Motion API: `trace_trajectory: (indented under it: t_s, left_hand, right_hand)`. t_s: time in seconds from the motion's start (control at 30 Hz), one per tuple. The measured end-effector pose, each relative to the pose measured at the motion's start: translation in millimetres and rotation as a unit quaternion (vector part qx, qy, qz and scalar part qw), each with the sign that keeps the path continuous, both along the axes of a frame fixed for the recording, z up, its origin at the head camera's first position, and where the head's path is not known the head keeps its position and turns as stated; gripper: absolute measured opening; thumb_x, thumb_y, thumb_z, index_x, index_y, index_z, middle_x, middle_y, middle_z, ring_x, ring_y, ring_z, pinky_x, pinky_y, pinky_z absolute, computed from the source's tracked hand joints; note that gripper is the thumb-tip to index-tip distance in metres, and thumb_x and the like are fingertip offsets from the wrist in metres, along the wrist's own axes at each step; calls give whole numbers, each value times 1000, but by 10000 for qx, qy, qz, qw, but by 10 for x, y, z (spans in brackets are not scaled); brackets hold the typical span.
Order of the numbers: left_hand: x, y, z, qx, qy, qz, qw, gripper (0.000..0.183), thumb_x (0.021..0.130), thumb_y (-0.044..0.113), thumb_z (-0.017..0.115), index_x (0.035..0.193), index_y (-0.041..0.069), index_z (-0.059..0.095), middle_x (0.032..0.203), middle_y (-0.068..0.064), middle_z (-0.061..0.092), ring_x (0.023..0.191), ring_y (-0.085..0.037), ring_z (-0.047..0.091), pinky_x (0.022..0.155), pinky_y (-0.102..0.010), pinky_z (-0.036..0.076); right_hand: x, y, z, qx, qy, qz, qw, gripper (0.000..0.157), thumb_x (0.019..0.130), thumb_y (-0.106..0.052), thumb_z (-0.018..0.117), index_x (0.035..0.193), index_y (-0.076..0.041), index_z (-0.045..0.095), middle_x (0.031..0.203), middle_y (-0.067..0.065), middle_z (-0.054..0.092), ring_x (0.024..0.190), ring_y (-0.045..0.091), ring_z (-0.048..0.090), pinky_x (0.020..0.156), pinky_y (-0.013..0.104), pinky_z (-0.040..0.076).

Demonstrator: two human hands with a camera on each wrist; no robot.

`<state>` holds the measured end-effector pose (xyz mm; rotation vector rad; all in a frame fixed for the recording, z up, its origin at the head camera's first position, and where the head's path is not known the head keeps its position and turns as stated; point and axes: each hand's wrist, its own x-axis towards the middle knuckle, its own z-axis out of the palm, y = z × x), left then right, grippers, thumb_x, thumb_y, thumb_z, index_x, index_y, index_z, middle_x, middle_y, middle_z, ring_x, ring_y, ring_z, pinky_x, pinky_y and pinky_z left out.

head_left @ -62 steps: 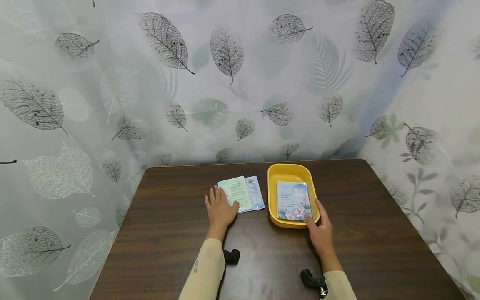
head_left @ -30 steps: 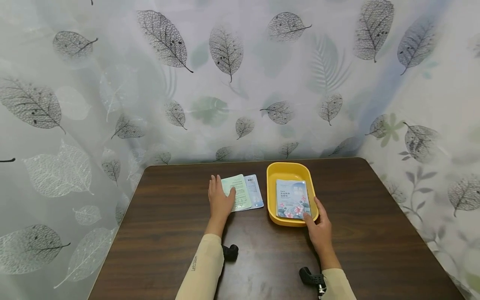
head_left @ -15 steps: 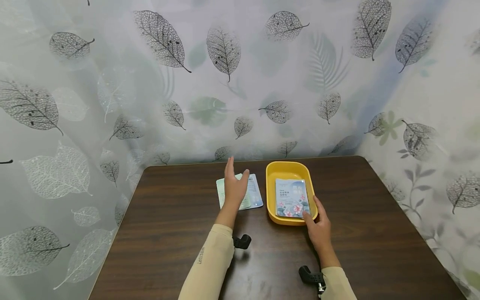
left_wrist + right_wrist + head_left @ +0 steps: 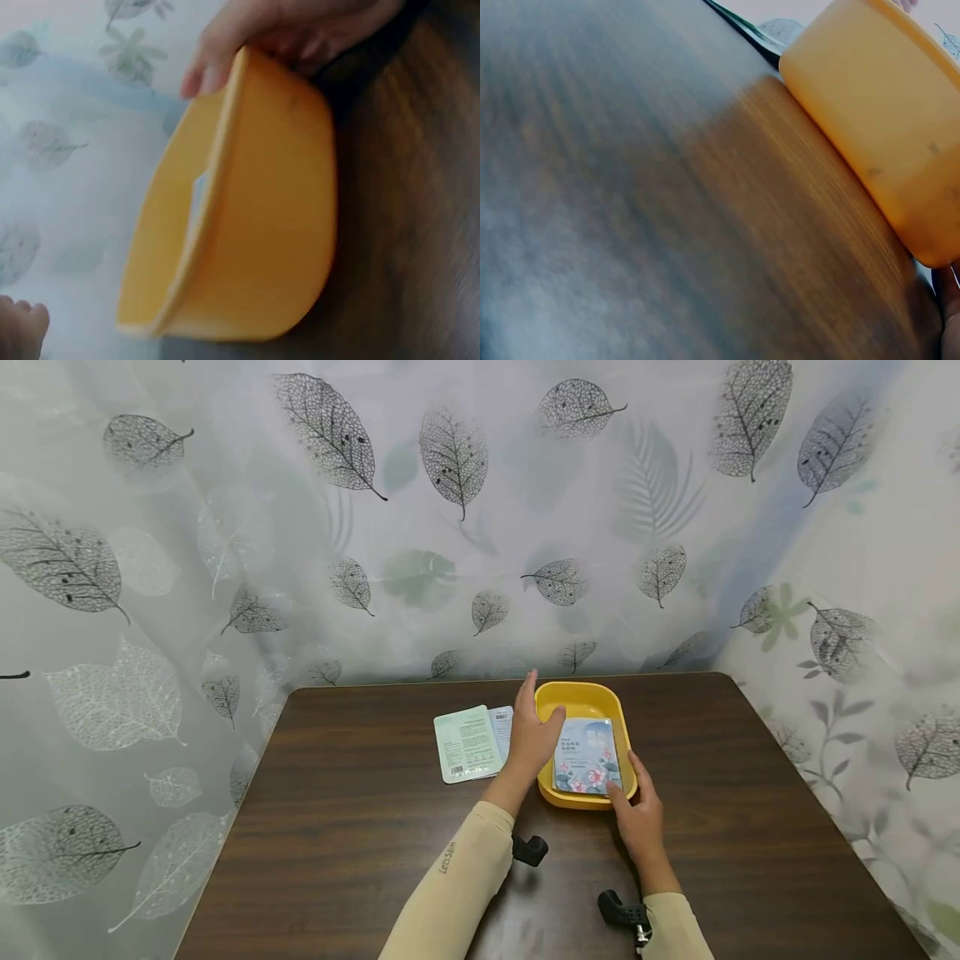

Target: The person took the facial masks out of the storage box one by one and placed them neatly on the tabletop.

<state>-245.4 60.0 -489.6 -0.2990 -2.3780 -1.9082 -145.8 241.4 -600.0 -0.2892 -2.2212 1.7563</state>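
Observation:
A yellow plastic basin (image 4: 588,695) stands on the table, its side large in the left wrist view. Inside lies a pale blue flat packet (image 4: 585,756) printed with pink flowers; whether more lie beneath I cannot tell. My right hand (image 4: 641,818) grips the basin's near right corner, thumb over the rim. My left hand (image 4: 529,739), thumb and fingers apart, is at the basin's left rim and holds nothing; contact is unclear. To its left, a pale green packet (image 4: 467,747) overlaps a light blue packet (image 4: 501,723), which the left hand partly hides.
The brown wood-grain table (image 4: 337,827) has its back edge against a leaf-printed curtain (image 4: 420,527). Another curtain stretch rises along the right side. A black wrist mount (image 4: 531,850) sits on the left wrist, another (image 4: 622,912) on the right.
My left hand has lifted off the green packet and moved right, across the packets, to the basin's left side. The right hand keeps its grip on the corner.

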Motion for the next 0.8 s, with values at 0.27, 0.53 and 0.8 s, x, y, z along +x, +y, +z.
trace_trajectory:
  t_s: [0.27,0.53,0.8]
  left_hand:
    - [89,316,-237,-277,-483,-222,9982,74,97,28,61,162,19,26,169,-7,28,155,-26,31,125,-50,29]
    - [130,444,-367,-1396,-1064,-375,9838,79,94,31,64,162,17,26,170,-22,13,160,-37,10,125,-57,27]
    - [145,504,-382,-2201,-1684,-581,9591,80,95,37,65,162,16,26,169,-29,7,159,-44,4,122,-59,30]
  right_hand:
    - [3,22,-5,3,-18,-10,10000,67,102,-19,62,161,-23,33,166,13,33,141,30,45,97,-1,36]
    - [69,-40,209,-168,71,64,9998,67,100,-9,60,161,-10,32,164,21,33,137,35,46,94,-1,39]
    - [138,-113,380,-81,131,110,9998,65,101,-8,59,159,-5,33,160,28,36,129,38,50,88,0,42]
